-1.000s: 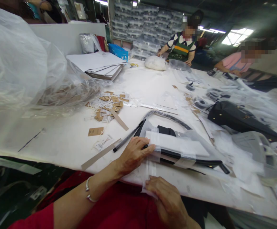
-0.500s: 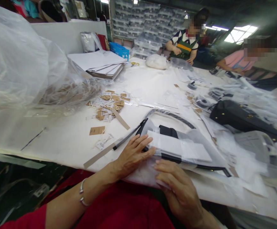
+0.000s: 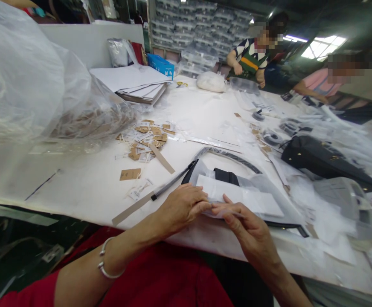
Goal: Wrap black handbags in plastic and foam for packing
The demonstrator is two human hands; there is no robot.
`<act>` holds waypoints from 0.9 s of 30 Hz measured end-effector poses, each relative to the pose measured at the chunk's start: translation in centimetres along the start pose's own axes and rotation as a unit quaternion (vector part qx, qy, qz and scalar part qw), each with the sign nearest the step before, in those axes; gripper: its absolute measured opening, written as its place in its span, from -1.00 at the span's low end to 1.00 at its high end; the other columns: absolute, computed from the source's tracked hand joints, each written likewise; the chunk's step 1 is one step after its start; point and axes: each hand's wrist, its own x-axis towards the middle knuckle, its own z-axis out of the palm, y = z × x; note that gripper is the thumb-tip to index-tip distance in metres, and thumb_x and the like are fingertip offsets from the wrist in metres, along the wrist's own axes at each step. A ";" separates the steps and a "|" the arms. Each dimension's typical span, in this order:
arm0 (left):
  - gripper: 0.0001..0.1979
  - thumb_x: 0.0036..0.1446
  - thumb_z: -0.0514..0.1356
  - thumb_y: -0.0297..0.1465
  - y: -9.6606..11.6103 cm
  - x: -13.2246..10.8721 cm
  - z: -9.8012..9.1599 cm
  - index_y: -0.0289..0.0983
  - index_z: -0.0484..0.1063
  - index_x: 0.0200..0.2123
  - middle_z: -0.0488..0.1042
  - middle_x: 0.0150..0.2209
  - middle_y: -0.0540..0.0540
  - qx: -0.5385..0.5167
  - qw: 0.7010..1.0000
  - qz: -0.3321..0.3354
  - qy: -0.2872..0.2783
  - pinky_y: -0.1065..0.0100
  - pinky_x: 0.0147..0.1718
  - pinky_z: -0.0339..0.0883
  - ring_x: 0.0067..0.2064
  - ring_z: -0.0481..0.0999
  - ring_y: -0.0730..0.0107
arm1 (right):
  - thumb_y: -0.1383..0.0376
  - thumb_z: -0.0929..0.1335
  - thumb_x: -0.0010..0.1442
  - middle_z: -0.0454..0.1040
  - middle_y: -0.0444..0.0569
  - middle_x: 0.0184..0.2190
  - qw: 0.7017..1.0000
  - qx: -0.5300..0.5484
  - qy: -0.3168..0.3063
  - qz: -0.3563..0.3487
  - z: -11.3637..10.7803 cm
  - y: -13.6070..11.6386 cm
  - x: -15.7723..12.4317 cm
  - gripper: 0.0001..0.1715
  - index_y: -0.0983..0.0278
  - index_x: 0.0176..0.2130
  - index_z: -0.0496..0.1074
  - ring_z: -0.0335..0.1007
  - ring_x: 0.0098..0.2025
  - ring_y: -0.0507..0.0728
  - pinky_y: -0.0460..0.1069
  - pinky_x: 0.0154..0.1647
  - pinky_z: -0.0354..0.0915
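In the head view, a black handbag (image 3: 227,176) lies on the table before me, covered by translucent plastic wrapping (image 3: 257,184) with a white rectangle on it. Its long handle (image 3: 233,157) is wrapped too and arches away from me. My left hand (image 3: 184,208) is at the bag's near edge, fingers curled and pinching the plastic wrapping. Close beside it, my right hand (image 3: 248,221) also holds the wrapping's near edge between thumb and fingers. The fingertips of both hands almost meet, hiding part of the bag's edge.
Brown cardboard tags (image 3: 150,138) lie in a pile beyond my left hand. A large plastic bag (image 3: 29,81) stands at left, near stacked white sheets (image 3: 131,79). Another black bag (image 3: 326,160) and loose plastic fill the right. Two people work across the table.
My right hand has moved up to the bag's near edge and now grips the plastic. My left hand's spread fingers have curled in onto it.
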 end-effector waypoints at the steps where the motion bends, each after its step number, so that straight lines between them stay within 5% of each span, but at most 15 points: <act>1: -0.87 0.32 0.13 -0.35 0.2 0.2 0.4 -0.22 0.47 -0.19 0.57 -0.15 -0.06 0.020 1.000 -0.009 0.012 0.18 0.03 0.34 -0.02 0.52 0.25 | 0.32 0.31 0.32 0.62 -0.12 -0.18 1.000 -0.002 -0.003 -0.004 0.0 0.0 0.0 -0.83 0.16 -0.19 0.52 0.57 -0.08 0.14 0.31 0.34 0.14; 8: -0.92 0.27 0.15 -0.41 -0.3 -0.2 3.1 -0.25 0.35 -0.31 0.48 -0.24 -0.08 0.179 0.979 0.040 0.084 0.20 -0.04 0.34 -0.10 0.48 0.24 | 0.41 0.32 0.29 0.62 -0.13 -0.24 0.998 -0.017 -0.020 -0.056 0.4 -0.7 -0.9 -0.84 0.18 -0.21 0.47 0.58 -0.17 0.09 0.20 0.30 0.23; 13: -0.88 0.32 0.08 -0.46 -1.4 -0.2 3.1 -0.28 0.36 -0.31 0.46 -0.28 -0.07 0.202 0.963 0.135 0.119 0.20 0.08 0.24 -0.01 0.44 0.25 | 0.43 0.33 0.27 0.59 -0.07 -0.33 0.990 -0.032 -0.090 -0.102 2.2 -2.5 -3.1 -0.87 0.22 -0.20 0.44 0.56 -0.25 0.06 -0.08 -0.10 0.48; 16: -0.85 0.34 0.05 -0.46 -1.5 -0.3 3.1 -0.30 0.38 -0.28 0.47 -0.27 -0.08 0.204 0.960 0.157 0.110 0.22 0.07 0.25 -0.02 0.43 0.26 | 0.43 0.33 0.28 0.60 -0.06 -0.34 0.991 -0.040 -0.076 -0.103 2.7 -3.4 -3.3 -0.86 0.22 -0.20 0.45 0.57 -0.26 0.07 -0.10 -0.12 0.47; 24: -0.70 0.26 0.15 -0.44 -0.9 -2.5 2.8 -0.28 0.35 0.07 0.50 0.01 -0.11 0.154 0.978 0.107 0.086 0.07 0.26 0.05 0.19 0.33 0.20 | 0.39 0.35 0.28 0.62 -0.11 -0.29 0.987 -0.137 -0.010 -0.084 1.4 -3.3 1.8 -0.87 0.20 -0.22 0.50 0.56 -0.24 0.05 -0.13 -0.15 0.41; 27: -0.64 0.16 0.28 -0.29 -0.2 -2.7 2.7 -0.23 0.37 0.01 0.50 0.02 -0.07 0.088 0.991 0.048 0.088 0.00 0.28 -0.01 0.21 0.32 0.15 | 0.32 0.34 0.30 0.62 -0.12 -0.29 0.985 -0.164 -0.001 -0.050 0.7 -2.2 4.2 -0.87 0.20 -0.24 0.52 0.55 -0.24 0.06 -0.12 -0.17 0.38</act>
